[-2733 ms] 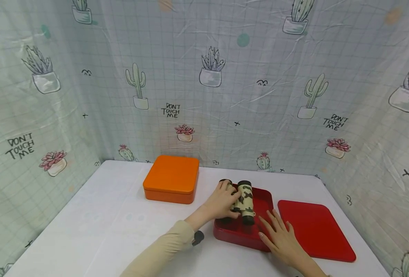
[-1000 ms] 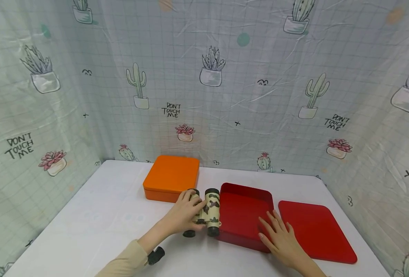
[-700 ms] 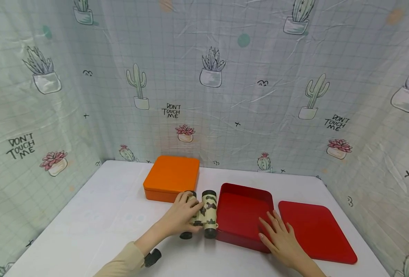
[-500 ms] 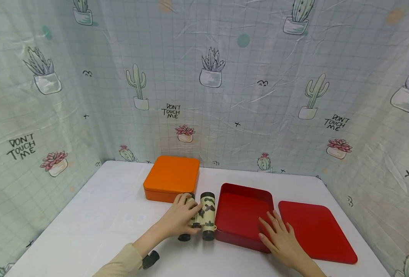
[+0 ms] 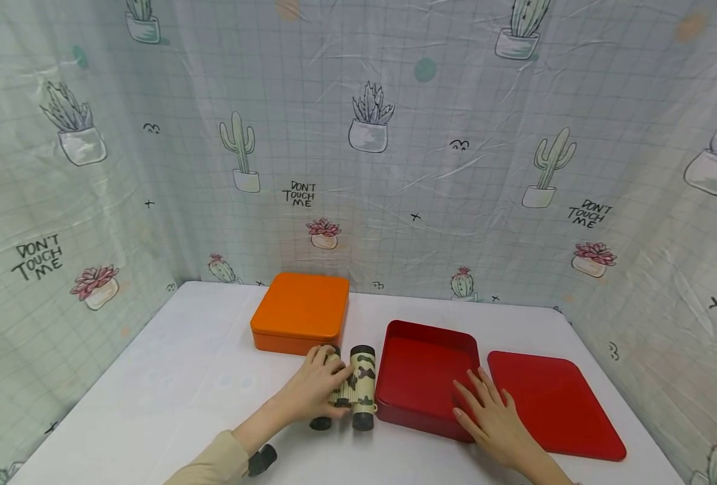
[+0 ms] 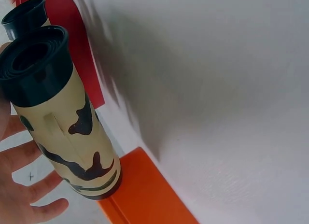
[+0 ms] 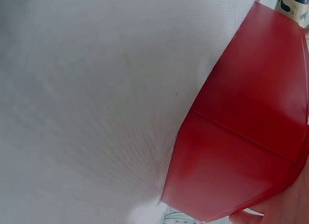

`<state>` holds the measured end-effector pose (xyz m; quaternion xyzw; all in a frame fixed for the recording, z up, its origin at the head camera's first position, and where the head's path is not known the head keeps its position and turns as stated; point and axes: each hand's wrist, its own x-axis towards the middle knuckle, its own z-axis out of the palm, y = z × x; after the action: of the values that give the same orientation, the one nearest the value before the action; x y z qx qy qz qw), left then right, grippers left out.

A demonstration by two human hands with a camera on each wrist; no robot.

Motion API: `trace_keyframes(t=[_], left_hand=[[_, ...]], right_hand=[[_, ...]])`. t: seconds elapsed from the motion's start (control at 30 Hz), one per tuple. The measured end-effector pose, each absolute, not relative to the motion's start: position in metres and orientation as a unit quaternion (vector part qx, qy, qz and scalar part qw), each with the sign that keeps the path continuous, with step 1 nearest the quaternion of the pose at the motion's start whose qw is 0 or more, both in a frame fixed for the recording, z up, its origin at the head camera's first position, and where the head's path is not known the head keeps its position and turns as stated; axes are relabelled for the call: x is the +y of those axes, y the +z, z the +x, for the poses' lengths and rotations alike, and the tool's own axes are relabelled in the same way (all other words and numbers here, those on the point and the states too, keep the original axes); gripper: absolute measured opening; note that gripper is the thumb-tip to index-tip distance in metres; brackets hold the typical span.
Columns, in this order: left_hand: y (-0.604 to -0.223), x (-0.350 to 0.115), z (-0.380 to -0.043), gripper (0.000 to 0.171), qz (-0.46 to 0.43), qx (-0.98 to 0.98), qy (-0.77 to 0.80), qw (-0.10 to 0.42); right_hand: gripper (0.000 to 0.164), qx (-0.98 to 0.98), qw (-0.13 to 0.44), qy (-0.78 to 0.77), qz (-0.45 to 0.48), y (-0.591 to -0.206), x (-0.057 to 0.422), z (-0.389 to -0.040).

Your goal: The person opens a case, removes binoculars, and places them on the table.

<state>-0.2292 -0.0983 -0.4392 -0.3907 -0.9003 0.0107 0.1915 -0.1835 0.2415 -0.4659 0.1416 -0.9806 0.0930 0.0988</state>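
Camouflage-patterned binoculars (image 5: 364, 377) with black ends are in my left hand (image 5: 311, 389), just left of the red box (image 5: 416, 419). The hand grips the left barrel from above, covering much of it. Up close in the left wrist view, one barrel of the binoculars (image 6: 72, 132) fills the left side, with fingers (image 6: 29, 190) behind it. Whether they touch the table cannot be told. My right hand (image 5: 494, 423) rests at the red box's right near rim, fingers spread and fairly straight. The red box (image 7: 236, 151) has no lid on and its inside is bare.
A flat red lid (image 5: 555, 404) lies on the white table (image 5: 201, 377) right of the red box. Behind my left hand stands a closed orange box (image 5: 300, 310). A patterned curtain (image 5: 419, 175) surrounds the table's back and sides.
My left hand has carried the binoculars out of the red box to the left, then slightly toward the near edge. The right hand has stayed at the red box.
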Motion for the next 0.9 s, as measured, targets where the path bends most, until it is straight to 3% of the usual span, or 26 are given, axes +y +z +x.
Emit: trace_keyframes(t=[0.9], left_hand=[[-0.458, -0.096, -0.221, 0.065, -0.394, -0.909, 0.007, 0.136]], right_hand=[[0.06, -0.981, 0.091, 0.095, 0.143, -0.465, 0.241, -0.183]])
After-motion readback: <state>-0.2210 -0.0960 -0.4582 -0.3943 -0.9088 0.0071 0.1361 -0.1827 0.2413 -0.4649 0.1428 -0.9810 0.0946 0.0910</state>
